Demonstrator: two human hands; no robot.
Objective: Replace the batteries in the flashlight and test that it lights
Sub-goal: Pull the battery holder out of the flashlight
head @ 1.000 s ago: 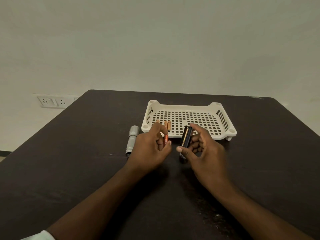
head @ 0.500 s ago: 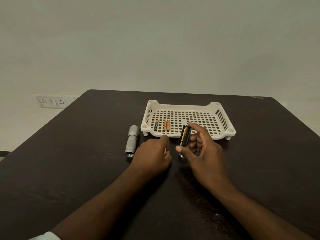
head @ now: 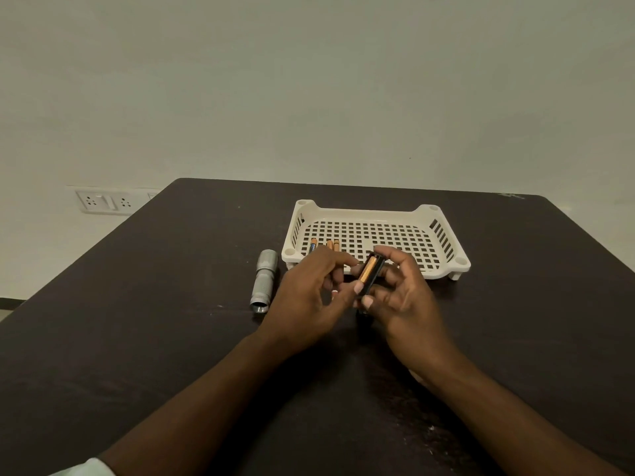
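Note:
My right hand point(head: 409, 304) holds a black battery holder point(head: 376, 269) upright above the table, just in front of the white basket point(head: 374, 211). An orange battery point(head: 368, 271) sits in the holder's left side. The thumb and forefinger of my left hand point(head: 305, 297) pinch that battery. A bit of orange point(head: 332, 295) shows under my left fingers; I cannot tell what it is. The silver flashlight body point(head: 264, 281) lies on the table left of my hands, its open threaded end towards me. Three loose batteries point(head: 330, 244) lie in the basket's front left corner.
A small dark part point(head: 363, 312) lies on the dark table point(head: 171, 321) under the holder. A wall socket plate point(head: 103, 201) is on the wall at the far left. The table's far edge runs just behind the basket.
My left hand lowered its orange battery to the table, then rose and came right to the holder. My right hand tilted the holder slightly and stayed in place.

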